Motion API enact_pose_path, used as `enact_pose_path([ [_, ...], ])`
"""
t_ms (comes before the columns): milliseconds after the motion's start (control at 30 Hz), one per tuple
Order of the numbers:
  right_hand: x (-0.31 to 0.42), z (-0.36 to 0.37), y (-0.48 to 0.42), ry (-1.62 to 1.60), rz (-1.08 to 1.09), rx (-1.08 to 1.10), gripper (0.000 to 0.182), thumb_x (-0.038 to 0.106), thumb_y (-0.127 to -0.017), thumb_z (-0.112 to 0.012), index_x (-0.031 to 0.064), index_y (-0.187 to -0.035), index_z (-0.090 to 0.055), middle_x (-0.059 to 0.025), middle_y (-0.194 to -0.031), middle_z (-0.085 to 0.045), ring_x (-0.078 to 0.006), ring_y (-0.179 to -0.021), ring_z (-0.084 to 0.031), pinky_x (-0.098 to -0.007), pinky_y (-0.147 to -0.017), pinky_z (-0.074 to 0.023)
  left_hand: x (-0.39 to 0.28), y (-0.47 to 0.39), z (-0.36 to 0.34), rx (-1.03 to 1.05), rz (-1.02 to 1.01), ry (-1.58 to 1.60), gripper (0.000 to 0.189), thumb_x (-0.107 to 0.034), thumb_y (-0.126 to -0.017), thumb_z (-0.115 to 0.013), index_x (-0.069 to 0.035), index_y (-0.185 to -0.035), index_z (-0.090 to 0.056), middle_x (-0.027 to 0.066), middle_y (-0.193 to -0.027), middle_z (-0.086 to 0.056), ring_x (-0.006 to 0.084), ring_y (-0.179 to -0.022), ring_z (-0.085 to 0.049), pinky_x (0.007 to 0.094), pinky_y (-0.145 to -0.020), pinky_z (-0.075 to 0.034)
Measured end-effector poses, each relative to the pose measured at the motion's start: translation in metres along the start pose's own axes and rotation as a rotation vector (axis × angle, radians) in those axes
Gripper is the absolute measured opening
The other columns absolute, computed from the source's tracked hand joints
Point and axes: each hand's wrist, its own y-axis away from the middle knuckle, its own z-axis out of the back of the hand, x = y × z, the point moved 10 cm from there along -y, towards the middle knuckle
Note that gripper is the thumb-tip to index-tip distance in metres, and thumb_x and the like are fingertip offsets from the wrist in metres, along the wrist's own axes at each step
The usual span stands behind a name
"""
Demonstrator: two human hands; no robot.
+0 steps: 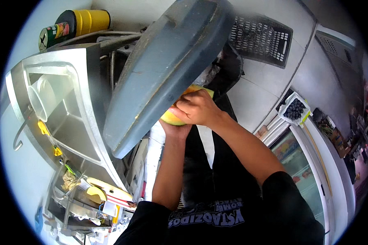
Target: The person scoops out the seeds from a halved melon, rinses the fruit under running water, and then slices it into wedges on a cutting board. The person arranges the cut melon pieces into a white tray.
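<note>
A cut melon (173,118) with orange flesh and a yellow-green rind is held low in front of me, partly hidden behind a large grey plastic lid (168,67). My left hand (175,129) supports it from below, its fingers out of sight beneath the rind. Over the cut side curls my right hand (196,107), thumb along the near edge and fingers bent at the orange flesh; its fingertips are hidden. The lid stands tilted up beside both hands. Just beyond them, black bag plastic (230,72) and some clear plastic (205,75) show under the lid.
On the left is a stainless steel sink (93,134) holding a translucent container (38,98). A cut melon piece (95,193) lies near a cutting board (109,186). A black crate (260,39) lies on the floor tiles; a glass-door fridge (303,168) stands right, near a tray of dark berries (294,108).
</note>
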Motion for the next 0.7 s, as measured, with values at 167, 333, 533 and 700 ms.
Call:
enact_pose_path([
  [167, -0.058, 0.052, -0.002, -0.275, -0.395, -0.327, 0.039, 0.018, -0.092, -0.066, 0.0025, -0.059, -0.054, -0.0112, -0.051, -0.055, -0.0241, -0.042, -0.057, -0.0393, -0.043, -0.0429, -0.023, -0.006, 0.025, -0.055, -0.069, -0.05, 0.075, -0.069, -0.095, -0.038, -0.014, -0.144, -0.046, 0.0083, -0.144, -0.051, 0.0288, -0.133, -0.047, 0.0479, -0.115, -0.035],
  [333, -0.076, 0.034, -0.031, 0.403, -0.08, -0.011, 0.043, 0.037, -0.097, -0.057, 0.0004, -0.078, -0.07, -0.0176, -0.095, -0.067, -0.0314, -0.089, -0.066, -0.0435, -0.079, -0.0515, -0.041, 0.0, 0.024, -0.069, -0.079, -0.227, 0.078, -0.072, -0.094, -0.034, -0.014, -0.145, -0.046, 0.0081, -0.145, -0.05, 0.0297, -0.134, -0.047, 0.0492, -0.115, -0.032],
  [533, -0.017, -0.011, -0.012, 0.11, 0.098, 0.455, 0.06, 0.05, -0.095, -0.055, -0.0031, -0.122, -0.062, -0.017, -0.135, -0.055, -0.0331, -0.13, -0.049, -0.045, -0.108, -0.0413, -0.046, -0.005, 0.006, -0.019, -0.106, -0.252, 0.075, -0.069, -0.097, -0.033, -0.011, -0.143, -0.047, 0.0089, -0.143, -0.052, 0.0281, -0.132, -0.049, 0.0471, -0.112, -0.037],
  [700, 0.002, -0.03, 0.015, 0.188, 0.384, 0.389, 0.055, 0.049, -0.088, -0.062, -0.0004, -0.114, -0.067, -0.0144, -0.125, -0.061, -0.0305, -0.126, -0.052, -0.042, -0.1, -0.0497, -0.034, 0.0, -0.012, 0.066, -0.009, -0.139, 0.061, -0.052, -0.101, -0.038, -0.008, -0.141, -0.048, 0.0109, -0.141, -0.054, 0.0278, -0.127, -0.054, 0.0429, -0.109, -0.043],
])
